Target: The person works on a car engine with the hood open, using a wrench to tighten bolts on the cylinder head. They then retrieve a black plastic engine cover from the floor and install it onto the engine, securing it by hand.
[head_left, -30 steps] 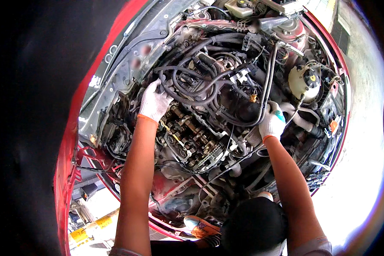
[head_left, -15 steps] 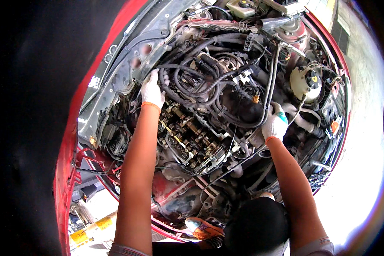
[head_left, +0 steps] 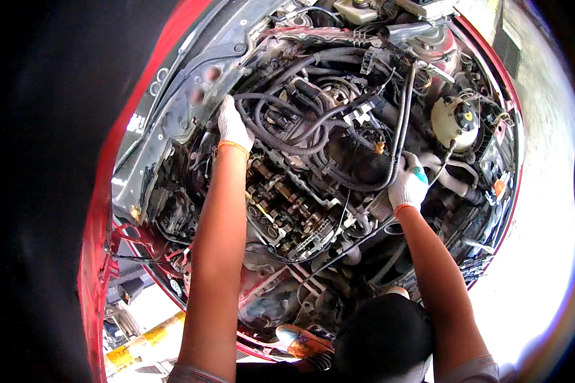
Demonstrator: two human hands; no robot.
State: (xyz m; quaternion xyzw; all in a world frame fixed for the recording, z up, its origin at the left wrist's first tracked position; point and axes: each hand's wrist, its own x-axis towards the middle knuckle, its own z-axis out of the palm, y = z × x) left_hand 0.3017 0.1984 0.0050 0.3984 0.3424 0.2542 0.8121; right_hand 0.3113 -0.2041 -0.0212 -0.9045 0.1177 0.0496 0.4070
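Note:
My left hand (head_left: 236, 126), in a white knit glove with an orange cuff, is closed at the left end of a looped, dark corrugated wiring harness (head_left: 294, 151). Its fingers wrap toward the loop and are partly hidden. My right hand (head_left: 407, 183), gloved the same way, grips the harness's lower right bend beside two long parallel grey tubes (head_left: 402, 115). The coils lie over the engine, above an uncovered cylinder head (head_left: 291, 207) with its camshafts showing. A white connector (head_left: 361, 113) sits among the coils.
A cream fluid reservoir (head_left: 455, 124) with a black cap stands right of the harness. The car's red body edge (head_left: 516, 159) curves round the bay. A dark rounded shape (head_left: 384, 338) and an orange shoe (head_left: 305, 342) are at the near edge.
My left hand has shifted slightly right and down relative to the engine, and the harness loops beside it have tightened and changed shape. My right hand keeps its grip.

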